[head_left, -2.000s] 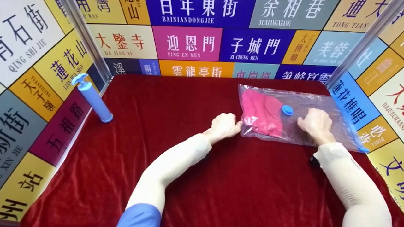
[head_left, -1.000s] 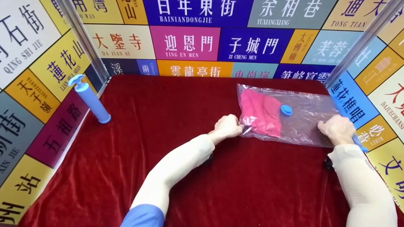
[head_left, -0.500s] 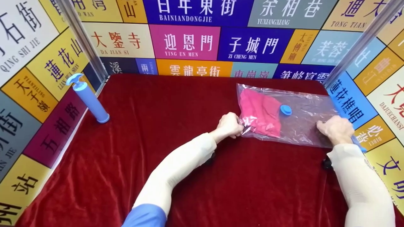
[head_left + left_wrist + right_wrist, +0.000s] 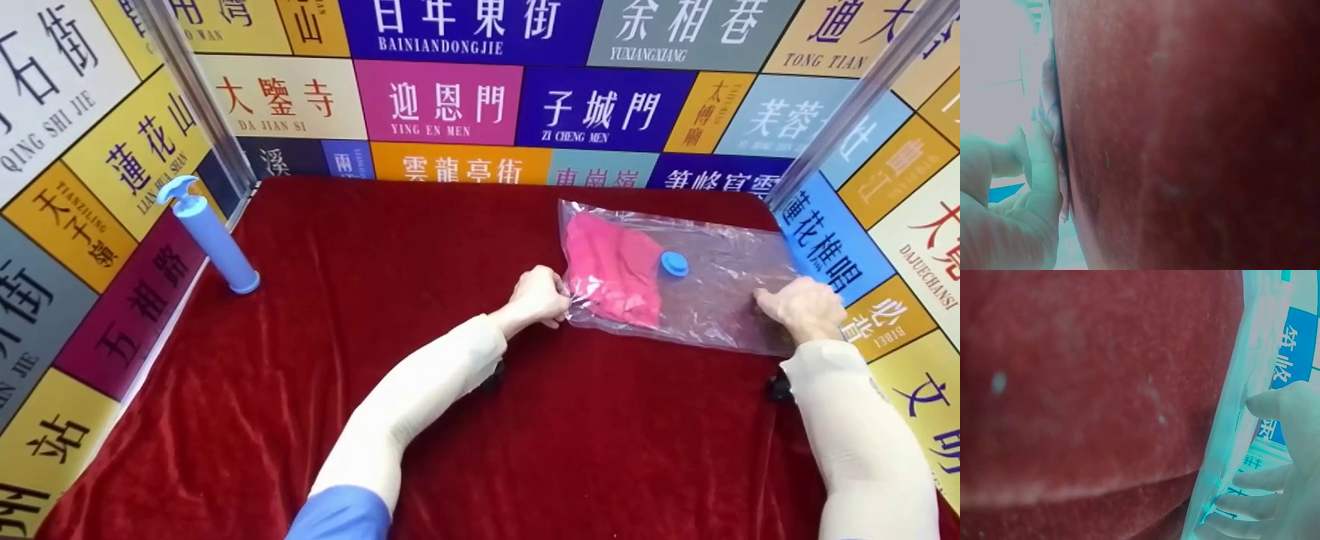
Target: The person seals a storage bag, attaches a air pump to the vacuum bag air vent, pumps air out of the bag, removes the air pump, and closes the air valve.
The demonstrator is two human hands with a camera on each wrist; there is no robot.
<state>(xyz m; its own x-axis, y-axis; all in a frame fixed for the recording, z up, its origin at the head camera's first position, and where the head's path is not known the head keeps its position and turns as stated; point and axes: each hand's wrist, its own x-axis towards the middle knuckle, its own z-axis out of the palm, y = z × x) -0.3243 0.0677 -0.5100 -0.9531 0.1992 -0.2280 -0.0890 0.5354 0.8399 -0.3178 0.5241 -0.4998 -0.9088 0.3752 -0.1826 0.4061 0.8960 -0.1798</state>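
A clear vacuum storage bag [image 4: 731, 289] lies flat on the red cloth, with a folded pink cloth [image 4: 615, 266] inside its left part. Its round blue valve cap [image 4: 674, 263] sits just right of the pink cloth. My left hand [image 4: 541, 295] pinches the bag's near left edge between thumb and fingers. In the left wrist view, the thumb and forefinger of that hand [image 4: 1022, 197] meet at the bag. Over the bag's right end my right hand [image 4: 806, 309] rests; in the right wrist view its fairly straight fingers [image 4: 1249, 506] touch the plastic. The hand hides part of that end.
A light blue hand pump [image 4: 217, 240] stands at the far left of the red velvet cloth [image 4: 420, 247]. Panels printed with signs [image 4: 442, 101] enclose the back and both sides, with metal posts [image 4: 847, 116] at the corners.
My right hand has moved rightward along the bag to its right end. The left hand has come to pinch the left edge, and the bag has slid slightly left.
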